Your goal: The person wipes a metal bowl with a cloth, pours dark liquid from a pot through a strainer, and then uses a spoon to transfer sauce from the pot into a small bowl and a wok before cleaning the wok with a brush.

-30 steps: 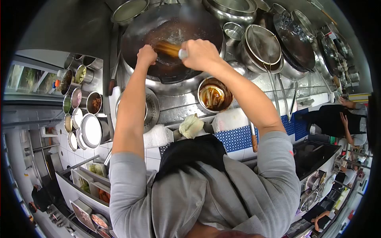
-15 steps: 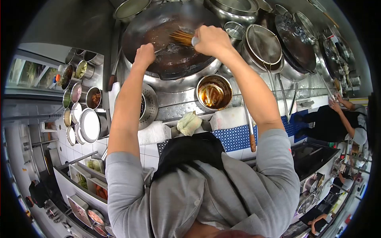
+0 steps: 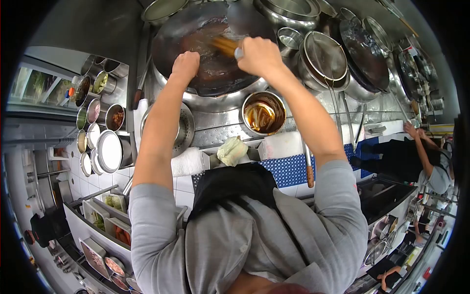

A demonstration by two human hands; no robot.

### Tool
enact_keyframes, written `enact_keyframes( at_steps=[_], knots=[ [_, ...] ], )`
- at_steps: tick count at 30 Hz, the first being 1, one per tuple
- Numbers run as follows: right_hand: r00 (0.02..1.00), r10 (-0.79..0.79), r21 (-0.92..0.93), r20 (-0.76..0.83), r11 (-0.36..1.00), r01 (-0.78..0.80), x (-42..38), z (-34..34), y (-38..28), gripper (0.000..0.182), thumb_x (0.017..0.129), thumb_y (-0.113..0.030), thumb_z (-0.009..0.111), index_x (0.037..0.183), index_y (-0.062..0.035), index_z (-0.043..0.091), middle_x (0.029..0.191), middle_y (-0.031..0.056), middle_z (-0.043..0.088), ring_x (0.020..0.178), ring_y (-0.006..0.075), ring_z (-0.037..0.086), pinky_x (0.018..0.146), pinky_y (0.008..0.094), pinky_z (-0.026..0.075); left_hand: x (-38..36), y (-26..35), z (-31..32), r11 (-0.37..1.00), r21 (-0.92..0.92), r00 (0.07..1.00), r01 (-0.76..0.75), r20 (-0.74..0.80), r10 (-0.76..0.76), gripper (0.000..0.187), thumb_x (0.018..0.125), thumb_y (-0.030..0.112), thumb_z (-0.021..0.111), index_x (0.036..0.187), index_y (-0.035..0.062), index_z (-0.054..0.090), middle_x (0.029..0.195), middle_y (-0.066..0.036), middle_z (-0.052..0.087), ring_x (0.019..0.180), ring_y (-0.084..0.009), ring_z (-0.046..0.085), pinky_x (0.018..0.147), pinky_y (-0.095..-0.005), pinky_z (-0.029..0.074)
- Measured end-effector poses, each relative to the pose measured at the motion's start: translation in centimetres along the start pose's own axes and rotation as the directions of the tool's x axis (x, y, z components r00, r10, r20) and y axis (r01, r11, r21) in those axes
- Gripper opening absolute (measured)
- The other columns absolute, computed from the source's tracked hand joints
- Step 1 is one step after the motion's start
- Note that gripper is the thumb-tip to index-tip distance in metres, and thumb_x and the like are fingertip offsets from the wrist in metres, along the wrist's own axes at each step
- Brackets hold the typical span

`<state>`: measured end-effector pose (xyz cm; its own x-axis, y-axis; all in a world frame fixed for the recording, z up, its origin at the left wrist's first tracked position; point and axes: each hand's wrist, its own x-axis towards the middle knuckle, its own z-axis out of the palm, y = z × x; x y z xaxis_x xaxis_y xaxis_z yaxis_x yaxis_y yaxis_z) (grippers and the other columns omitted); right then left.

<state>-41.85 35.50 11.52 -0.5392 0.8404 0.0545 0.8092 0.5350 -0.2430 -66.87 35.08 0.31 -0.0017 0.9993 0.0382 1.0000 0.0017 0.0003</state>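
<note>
Over the big wok (image 3: 205,54) on the stove, the right hand (image 3: 258,55) is clenching a bamboo brush (image 3: 224,45), bristles lying inside the wet pan. The left hand (image 3: 184,64) is gripping the wok's near rim, fingers curled. A sauce pot (image 3: 264,112) is sitting just beside.

The brush (image 3: 224,45) has been swept back across the wok (image 3: 210,44), and the left hand (image 3: 185,63) has been moved closer.
</note>
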Motion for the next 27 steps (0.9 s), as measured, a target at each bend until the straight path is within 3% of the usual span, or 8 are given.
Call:
enact_keyframes(
  at_steps=[2, 5, 10, 14, 17, 19, 24, 27],
  knots=[
    [0.996, -0.055, 0.166, -0.067, 0.984, 0.065, -0.4, 2.4, 0.7, 0.030, 0.074, -0.019, 0.069, 0.102, -0.0093, 0.076, 0.094, 0.0205, 0.074, 0.090, 0.0387, 0.072, 0.082, 0.0450, 0.058, 0.7, -0.1, 0.9, 0.989, -0.074, 0.992, 0.125, 0.001, -0.126, 0.023, 0.087, 0.012, 0.057, 0.097, -0.0014, 0.072, 0.102, -0.029, 0.070, 0.100, -0.0428, 0.069, 0.090, -0.0478, 0.055],
    [1.000, 0.015, 0.070, -0.005, 0.997, -0.014, 1.3, 3.6, 2.3, 0.033, 0.074, -0.019, 0.069, 0.105, -0.0097, 0.075, 0.095, 0.0219, 0.073, 0.092, 0.0391, 0.071, 0.085, 0.0469, 0.057, 0.6, -0.6, 1.5, 0.869, -0.299, 0.919, 0.394, 0.114, -0.377, 0.029, 0.087, 0.016, 0.056, 0.104, -0.0025, 0.072, 0.111, -0.030, 0.068, 0.109, -0.0439, 0.066, 0.096, -0.0478, 0.052],
    [0.992, -0.114, 0.145, -0.047, 0.982, 0.119, -0.9, 3.1, 1.4, 0.036, 0.073, -0.018, 0.070, 0.108, -0.0090, 0.074, 0.094, 0.0217, 0.073, 0.091, 0.0385, 0.072, 0.084, 0.0458, 0.058, 2.5, -1.9, 1.6, 0.825, -0.289, 0.869, 0.486, 0.264, -0.419, 0.036, 0.085, 0.020, 0.058, 0.110, -0.0019, 0.071, 0.119, -0.028, 0.066, 0.116, -0.0421, 0.063, 0.099, -0.0469, 0.050],
    [0.998, 0.055, 0.006, 0.008, 0.998, -0.055, 1.7, 2.1, 3.4, 0.035, 0.074, -0.023, 0.071, 0.106, -0.0087, 0.074, 0.096, 0.0202, 0.074, 0.093, 0.0381, 0.072, 0.085, 0.0458, 0.057, 2.0, -2.0, 1.6, 0.831, -0.265, 0.869, 0.488, 0.228, -0.438, 0.034, 0.085, 0.018, 0.058, 0.109, -0.0024, 0.071, 0.119, -0.027, 0.067, 0.115, -0.0418, 0.063, 0.098, -0.0473, 0.051],
    [0.998, -0.061, 0.192, 0.003, 0.980, 0.060, -0.3, 2.5, 3.2, 0.033, 0.075, -0.023, 0.071, 0.105, -0.0110, 0.075, 0.098, 0.0198, 0.074, 0.096, 0.0379, 0.071, 0.088, 0.0457, 0.057, 2.8, -2.8, 2.1, 0.839, -0.308, 0.883, 0.449, 0.299, -0.363, 0.034, 0.085, 0.019, 0.058, 0.108, -0.0029, 0.071, 0.118, -0.028, 0.067, 0.114, -0.0420, 0.064, 0.097, -0.0481, 0.051],
    [0.999, 0.013, 0.061, 0.042, 0.998, -0.016, 0.7, 2.8, 4.4, 0.034, 0.076, -0.022, 0.068, 0.108, -0.0130, 0.075, 0.102, 0.0199, 0.073, 0.099, 0.0368, 0.071, 0.091, 0.0443, 0.056, 1.8, -2.4, 2.6, 0.855, -0.288, 0.901, 0.431, 0.191, -0.389, 0.032, 0.085, 0.019, 0.058, 0.105, -0.0024, 0.072, 0.115, -0.028, 0.068, 0.112, -0.0424, 0.064, 0.097, -0.0487, 0.051],
    [0.996, 0.078, 0.087, -0.049, 0.993, -0.073, 0.9, -1.0, 4.8, 0.036, 0.075, -0.027, 0.070, 0.108, -0.0141, 0.076, 0.101, 0.0186, 0.074, 0.097, 0.0358, 0.071, 0.088, 0.0444, 0.056, 1.3, -2.2, 1.1, 0.886, -0.316, 0.930, 0.338, -0.033, -0.366, 0.024, 0.085, 0.021, 0.058, 0.094, 0.0067, 0.076, 0.102, -0.025, 0.072, 0.104, -0.0419, 0.067, 0.095, -0.0478, 0.052],
    [0.999, -0.019, 0.152, -0.036, 0.988, 0.024, 0.3, 0.7, 4.2, 0.036, 0.075, -0.027, 0.070, 0.108, -0.0141, 0.076, 0.100, 0.0183, 0.074, 0.095, 0.0372, 0.071, 0.088, 0.0442, 0.056, 1.2, -1.3, 0.1, 0.798, -0.454, 0.910, 0.397, 0.078, -0.408, 0.022, 0.086, 0.021, 0.058, 0.090, 0.0098, 0.076, 0.092, -0.022, 0.073, 0.098, -0.0388, 0.070, 0.093, -0.0453, 0.053]
  ],
)
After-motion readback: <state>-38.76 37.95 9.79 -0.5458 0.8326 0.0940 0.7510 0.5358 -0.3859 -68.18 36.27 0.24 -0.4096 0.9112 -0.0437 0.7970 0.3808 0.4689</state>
